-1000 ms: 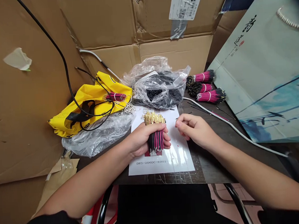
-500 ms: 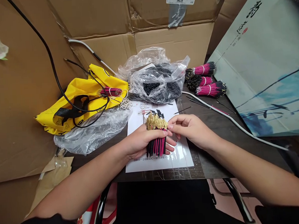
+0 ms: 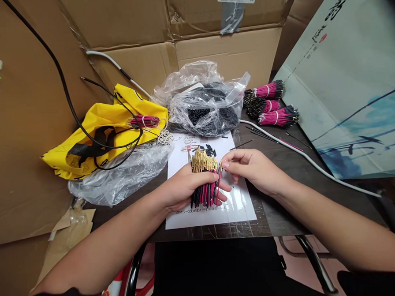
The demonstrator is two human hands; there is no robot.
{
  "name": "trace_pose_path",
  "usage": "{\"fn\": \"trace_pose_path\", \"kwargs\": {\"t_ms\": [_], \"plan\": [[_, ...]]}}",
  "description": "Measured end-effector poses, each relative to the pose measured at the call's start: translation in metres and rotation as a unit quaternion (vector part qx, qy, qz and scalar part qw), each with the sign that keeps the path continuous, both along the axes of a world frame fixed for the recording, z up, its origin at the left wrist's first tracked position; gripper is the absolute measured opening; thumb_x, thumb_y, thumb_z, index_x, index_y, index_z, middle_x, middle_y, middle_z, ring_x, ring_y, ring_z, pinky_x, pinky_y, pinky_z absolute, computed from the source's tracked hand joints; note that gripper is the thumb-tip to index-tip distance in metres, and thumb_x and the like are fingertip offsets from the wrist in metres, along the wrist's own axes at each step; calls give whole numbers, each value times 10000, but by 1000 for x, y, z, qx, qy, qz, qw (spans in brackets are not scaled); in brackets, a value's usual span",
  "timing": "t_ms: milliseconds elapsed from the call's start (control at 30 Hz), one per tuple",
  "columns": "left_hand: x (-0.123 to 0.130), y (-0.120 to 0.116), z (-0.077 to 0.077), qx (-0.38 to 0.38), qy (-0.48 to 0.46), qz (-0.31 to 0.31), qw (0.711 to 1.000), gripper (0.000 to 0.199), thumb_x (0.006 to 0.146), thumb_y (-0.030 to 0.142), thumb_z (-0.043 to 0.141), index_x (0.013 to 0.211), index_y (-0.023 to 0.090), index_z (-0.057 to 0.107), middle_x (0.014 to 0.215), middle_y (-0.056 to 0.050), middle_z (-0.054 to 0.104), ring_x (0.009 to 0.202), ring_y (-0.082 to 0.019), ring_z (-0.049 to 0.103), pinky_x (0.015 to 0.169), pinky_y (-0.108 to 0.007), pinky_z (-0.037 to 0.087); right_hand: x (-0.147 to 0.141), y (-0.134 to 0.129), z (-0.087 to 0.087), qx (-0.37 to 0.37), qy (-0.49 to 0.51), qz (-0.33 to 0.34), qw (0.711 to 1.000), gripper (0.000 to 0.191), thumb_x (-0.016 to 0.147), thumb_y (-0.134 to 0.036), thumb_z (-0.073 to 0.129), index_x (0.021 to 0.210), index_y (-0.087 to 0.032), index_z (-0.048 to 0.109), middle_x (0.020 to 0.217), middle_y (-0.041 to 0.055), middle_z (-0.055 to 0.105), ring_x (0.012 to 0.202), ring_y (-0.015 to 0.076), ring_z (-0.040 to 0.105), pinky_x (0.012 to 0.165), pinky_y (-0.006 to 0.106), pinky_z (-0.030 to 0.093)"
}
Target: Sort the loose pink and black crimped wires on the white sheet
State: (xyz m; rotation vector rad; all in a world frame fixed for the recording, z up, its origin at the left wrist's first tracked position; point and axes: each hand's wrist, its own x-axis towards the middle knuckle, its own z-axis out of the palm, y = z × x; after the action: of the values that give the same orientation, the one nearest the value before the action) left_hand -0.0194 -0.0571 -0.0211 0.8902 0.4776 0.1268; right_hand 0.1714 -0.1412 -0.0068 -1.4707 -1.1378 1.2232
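Observation:
My left hand (image 3: 186, 184) is closed around a bundle of short black and magenta wires with gold metal ends (image 3: 204, 176), its thumb laid across them. The gold ends point away from me. At the bundle's right edge, my right hand (image 3: 248, 165) pinches the gold end of a wire (image 3: 219, 173) between thumb and forefinger. That wire leans slightly apart from the others. Under both hands lies a printed white sheet (image 3: 240, 207). Small black tube pieces (image 3: 209, 150) are scattered on the sheet just beyond the bundle.
A clear plastic bag (image 3: 208, 107) of black pieces stands behind the sheet. On the left are a yellow bag (image 3: 99, 117), another wire bundle (image 3: 145, 121) and a black cable (image 3: 59, 67). Tied magenta bundles (image 3: 278, 116) lie back right, near a white cable (image 3: 321, 170).
The wire pinched by my right hand now stands slightly apart from the bundle's right edge. My left hand keeps its hold, and the view has shifted slightly.

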Motion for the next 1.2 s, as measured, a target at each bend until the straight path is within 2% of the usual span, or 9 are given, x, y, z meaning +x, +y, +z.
{"fn": "trace_pose_path", "kwargs": {"t_ms": [267,467,667,800,900,1000,1033,1100,1200], "plan": [[-4,5,-4,47,-3,-26,999,261,815,308,716,812,48,736,660,-134,708,586,-181,701,536,-230,561,0,-1,-3,-9,24,18,1000,252,859,-410,736,860,-168,665,642,-33,582,544,81,528,565,236,403],[-4,3,-1,26,-4,-20,999,245,726,276,822,770,92,667,665,-67,679,525,-170,667,472,-249,544,-3,0,0,-7,2,30,1000,297,819,-445,767,839,-163,678,679,-12,609,555,94,541,572,253,414],[-5,3,-1,25,-4,-30,999,277,710,286,849,812,95,677,719,-81,705,558,-175,685,497,-262,571,-2,-1,3,10,-5,30,999,283,836,-434,759,847,-168,663,691,-12,596,594,100,541,599,259,437],[-7,5,1,18,6,-37,999,240,728,257,824,773,76,672,707,-91,701,551,-172,684,493,-254,573,12,0,5,42,18,-14,999,218,864,-380,748,854,-187,648,681,-25,565,604,89,531,612,248,442],[-10,11,3,31,12,-40,999,199,749,227,792,757,67,673,696,-95,697,550,-174,686,483,-241,564,32,1,15,81,25,-83,993,198,826,-351,789,850,-197,665,714,-15,575,596,88,521,614,258,468],[-14,22,4,57,-4,-2,998,178,751,204,781,757,68,666,695,-88,693,557,-175,686,484,-242,564,51,-1,27,139,-13,-174,975,185,817,-349,794,839,-207,676,743,-10,571,599,83,513,625,260,487],[-14,25,4,65,-14,26,997,170,749,195,779,766,74,661,697,-82,694,557,-172,684,489,-246,568,54,-1,29,150,-45,-182,971,187,823,-358,786,835,-208,675,744,-7,578,606,88,528,628,261,486],[-13,32,5,77,-29,91,992,164,744,182,779,789,85,654,701,-67,697,556,-163,678,504,-251,577,52,0,28,122,-116,-128,977,209,825,-385,774,830,-201,673,732,4,610,617,107,568,625,274,483],[-11,37,4,82,-37,167,982,165,742,183,777,808,88,658,713,-54,701,576,-152,677,553,-268,602,33,7,18,-10,-176,56,983,268,819,-444,748,834,-188,671,674,16,636,586,138,585,574,290,464]]}}
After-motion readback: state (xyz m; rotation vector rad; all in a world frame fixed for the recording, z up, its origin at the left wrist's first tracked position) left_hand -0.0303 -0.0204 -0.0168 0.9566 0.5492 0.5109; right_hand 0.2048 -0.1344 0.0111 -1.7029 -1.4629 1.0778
